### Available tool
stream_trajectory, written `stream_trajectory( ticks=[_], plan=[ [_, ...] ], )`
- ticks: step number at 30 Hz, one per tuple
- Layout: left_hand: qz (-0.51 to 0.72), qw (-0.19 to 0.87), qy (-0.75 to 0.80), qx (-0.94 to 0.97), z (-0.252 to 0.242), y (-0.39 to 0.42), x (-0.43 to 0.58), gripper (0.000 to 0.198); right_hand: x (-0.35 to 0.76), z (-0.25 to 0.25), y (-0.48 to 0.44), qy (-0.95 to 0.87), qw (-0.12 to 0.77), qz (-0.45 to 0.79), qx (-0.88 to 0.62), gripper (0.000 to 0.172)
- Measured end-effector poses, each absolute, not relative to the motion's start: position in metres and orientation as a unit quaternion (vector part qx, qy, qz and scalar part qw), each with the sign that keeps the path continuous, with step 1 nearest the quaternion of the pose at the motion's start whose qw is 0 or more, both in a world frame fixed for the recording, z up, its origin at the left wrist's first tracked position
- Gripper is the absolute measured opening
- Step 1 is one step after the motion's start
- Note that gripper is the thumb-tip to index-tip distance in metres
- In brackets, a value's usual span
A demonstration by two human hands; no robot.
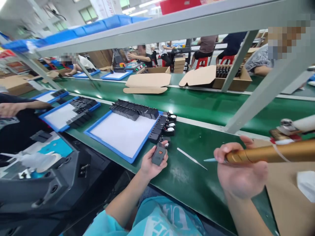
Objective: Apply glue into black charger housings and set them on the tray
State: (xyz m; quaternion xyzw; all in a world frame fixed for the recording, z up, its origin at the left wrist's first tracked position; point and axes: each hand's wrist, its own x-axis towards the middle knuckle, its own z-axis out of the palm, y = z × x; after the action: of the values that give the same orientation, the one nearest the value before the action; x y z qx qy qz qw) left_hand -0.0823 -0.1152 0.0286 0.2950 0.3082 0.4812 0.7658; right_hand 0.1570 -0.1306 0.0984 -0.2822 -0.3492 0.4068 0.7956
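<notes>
My left hand (150, 165) is wrapped round a small dark grey device (158, 154) with an orange mark on its face, just in front of a row of black parts (157, 129). On the right, my right hand (240, 170) holds a gold cylindrical tool (270, 151), its pale blue tip pointing left. A thin white pointed tool (190, 158) lies on the green table (179, 177) between my hands. Left of the device is a blue-rimmed tray (131, 160) with a white liner; black parts stand along its far and right edges.
Further left are more blue-rimmed trays (59, 130) with black parts and a person's hand (11, 109). A slanted metal post (261, 95) rises at the right. Open cartons (242, 83) stand across the green belt (192, 103). Dark machinery (61, 193) fills the lower left.
</notes>
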Motion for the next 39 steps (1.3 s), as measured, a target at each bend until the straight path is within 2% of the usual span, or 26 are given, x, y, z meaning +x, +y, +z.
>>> stream_trajectory(
  ticks=[2, 5, 8, 10, 12, 16, 21, 23, 26, 28, 30, 32, 36, 39],
  plan=[
    [0.505, 0.653, 0.395, 0.404, 0.029, -0.105, -0.102, 0.06, 0.158, 0.098, -0.13, -0.34, 0.796, 0.405, -0.294, 0.052],
    [0.474, 0.348, 0.558, 0.586, 0.037, -0.073, -0.143, 0.053, 0.16, 0.095, -0.128, -0.33, 0.796, 0.405, -0.305, 0.054],
    [0.327, 0.027, 0.655, 0.68, 0.05, -0.024, -0.182, 0.048, 0.161, 0.093, -0.128, -0.333, 0.795, 0.404, -0.305, 0.054],
    [0.206, -0.084, 0.666, 0.712, 0.056, 0.012, -0.2, 0.046, 0.161, 0.092, -0.127, -0.338, 0.796, 0.4, -0.303, 0.053],
    [0.15, -0.108, 0.655, 0.733, 0.058, 0.043, -0.211, 0.041, 0.161, 0.092, -0.127, -0.34, 0.796, 0.398, -0.303, 0.052],
    [0.139, -0.112, 0.646, 0.743, 0.053, 0.08, -0.218, 0.032, 0.16, 0.093, -0.127, -0.344, 0.794, 0.399, -0.302, 0.05],
    [0.164, -0.126, 0.67, 0.713, 0.049, 0.091, -0.222, 0.049, 0.16, 0.093, -0.127, -0.348, 0.796, 0.393, -0.301, 0.047],
    [0.176, -0.128, 0.68, 0.7, 0.052, 0.086, -0.218, 0.052, 0.16, 0.093, -0.127, -0.346, 0.797, 0.391, -0.302, 0.048],
    [0.216, -0.099, 0.638, 0.733, 0.061, 0.061, -0.197, 0.043, 0.16, 0.094, -0.127, -0.348, 0.799, 0.39, -0.297, 0.048],
    [0.209, -0.037, 0.522, 0.826, 0.068, 0.034, -0.175, 0.039, 0.159, 0.095, -0.126, -0.351, 0.799, 0.389, -0.294, 0.049],
    [0.152, 0.02, 0.393, 0.907, 0.072, 0.008, -0.15, 0.047, 0.158, 0.096, -0.126, -0.35, 0.8, 0.388, -0.297, 0.048],
    [0.101, 0.042, 0.331, 0.937, 0.073, -0.012, -0.129, 0.057, 0.157, 0.096, -0.126, -0.349, 0.799, 0.388, -0.3, 0.048],
    [0.051, 0.021, 0.333, 0.941, 0.069, -0.02, -0.109, 0.054, 0.158, 0.096, -0.127, -0.354, 0.795, 0.394, -0.295, 0.047],
    [0.037, -0.01, 0.35, 0.936, 0.064, -0.014, -0.108, 0.063, 0.158, 0.095, -0.128, -0.355, 0.794, 0.403, -0.286, 0.046]
  ],
)
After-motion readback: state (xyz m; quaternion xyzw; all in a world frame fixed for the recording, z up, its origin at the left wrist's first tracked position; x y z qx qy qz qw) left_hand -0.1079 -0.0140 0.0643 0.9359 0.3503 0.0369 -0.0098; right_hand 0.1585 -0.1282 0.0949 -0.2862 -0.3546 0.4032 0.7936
